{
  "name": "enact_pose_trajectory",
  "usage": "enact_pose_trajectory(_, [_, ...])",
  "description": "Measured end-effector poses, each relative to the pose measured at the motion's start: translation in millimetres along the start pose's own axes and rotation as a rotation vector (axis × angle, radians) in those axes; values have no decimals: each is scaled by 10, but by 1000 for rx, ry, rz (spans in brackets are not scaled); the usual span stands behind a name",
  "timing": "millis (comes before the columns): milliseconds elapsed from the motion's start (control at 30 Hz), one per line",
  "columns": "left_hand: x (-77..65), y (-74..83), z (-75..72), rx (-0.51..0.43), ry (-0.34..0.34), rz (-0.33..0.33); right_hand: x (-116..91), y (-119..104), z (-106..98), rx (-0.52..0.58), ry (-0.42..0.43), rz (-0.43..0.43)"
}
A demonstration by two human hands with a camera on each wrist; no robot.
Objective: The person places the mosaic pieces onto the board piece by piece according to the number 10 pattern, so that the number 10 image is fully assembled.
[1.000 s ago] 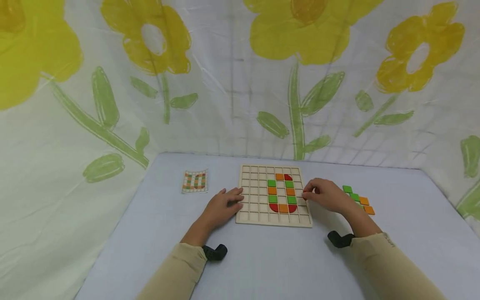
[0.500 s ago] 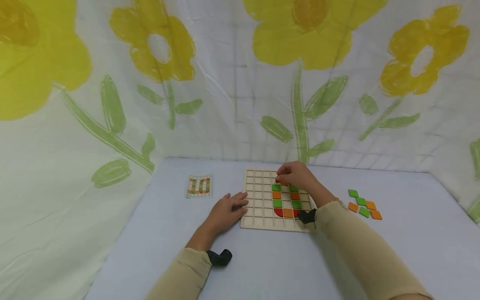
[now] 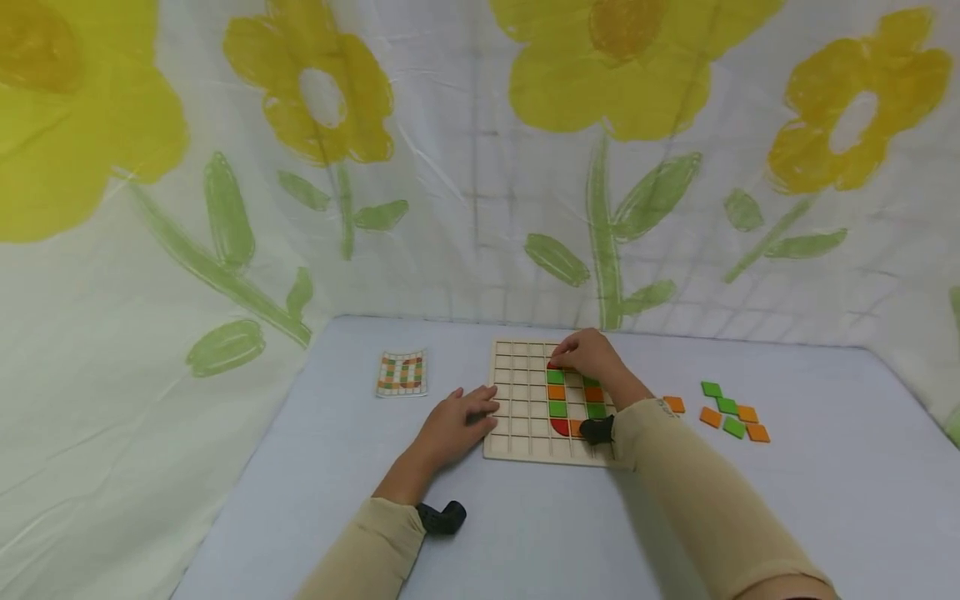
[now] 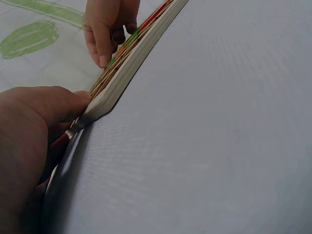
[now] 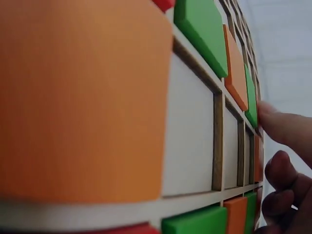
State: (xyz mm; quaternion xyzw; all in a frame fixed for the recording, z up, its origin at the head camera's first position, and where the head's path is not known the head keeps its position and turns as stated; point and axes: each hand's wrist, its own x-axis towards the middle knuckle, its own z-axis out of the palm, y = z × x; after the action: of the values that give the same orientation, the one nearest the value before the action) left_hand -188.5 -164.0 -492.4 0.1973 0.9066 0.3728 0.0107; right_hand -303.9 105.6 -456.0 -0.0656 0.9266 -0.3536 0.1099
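A pale wooden grid board (image 3: 516, 417) lies on the table. Green, orange and red tiles form a ring in its right half, including a green tile (image 3: 555, 377) and a rounded red tile (image 3: 560, 427). My right hand (image 3: 592, 357) pinches a red tile (image 3: 552, 365) at the ring's upper left corner, its fingertips hiding most of it. In the right wrist view the right thumb (image 5: 285, 126) is down at that far cell, beyond a green tile. My left hand (image 3: 450, 425) rests with extended fingers on the board's left edge; the left wrist view shows its thumb (image 4: 68, 103) on the rim.
Loose orange and green tiles, among them a green tile (image 3: 712, 389) and an orange tile (image 3: 758, 433), lie to the board's right. A small pattern card (image 3: 402, 373) is at the left. Behind the table hangs a flowered cloth (image 3: 450, 250).
My right hand has carried the red tile from the board's right side leftward to the ring's upper left corner and lowered it there. My left hand stays at the edge. The head view shifts slightly.
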Motion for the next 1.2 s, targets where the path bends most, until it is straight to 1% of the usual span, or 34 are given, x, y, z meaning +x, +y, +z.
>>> enact_pose_trajectory(200, [1,-13,12,4,16,-1,-19,-41,-11,-72,-4,-30])
enact_pose_trajectory(300, [-6,-10,36,-5,20,7,-84,-29,-98,-85,-20,-41])
enact_pose_trajectory(400, [-6,-5,45,-9,26,17,-155,46,-243,-81,-18,-35])
enact_pose_trajectory(500, [5,-6,41,-6,34,16,-253,179,-443,-88,-19,-12])
enact_pose_trajectory(567, [11,-12,34,-7,40,3,-333,312,-594,-109,-17,-1])
enact_pose_trajectory(700, [14,-30,19,-23,69,-18,-527,623,-863,-157,-44,30])
enact_pose_trajectory(800, [10,-47,-4,-26,93,-26,-700,825,-996,-177,-86,61])
enact_pose_trajectory(900, [5,-64,-18,-25,108,-37,-857,972,-1049,-189,-123,44])
enact_pose_trajectory(1000, [7,-74,-22,-25,123,-31,-974,1059,-1042,-197,-142,-3])
enact_pose_trajectory(1067, [13,-78,-16,-22,129,-31,-1024,1095,-1025,-212,-135,-25])
enact_pose_trajectory(1133, [19,-77,-4,-17,141,-16,-1061,1119,-1003,-238,-116,-29])
enact_pose_trajectory(1200, [28,-66,13,-22,147,0,-1092,1146,-985,-264,-92,-12])
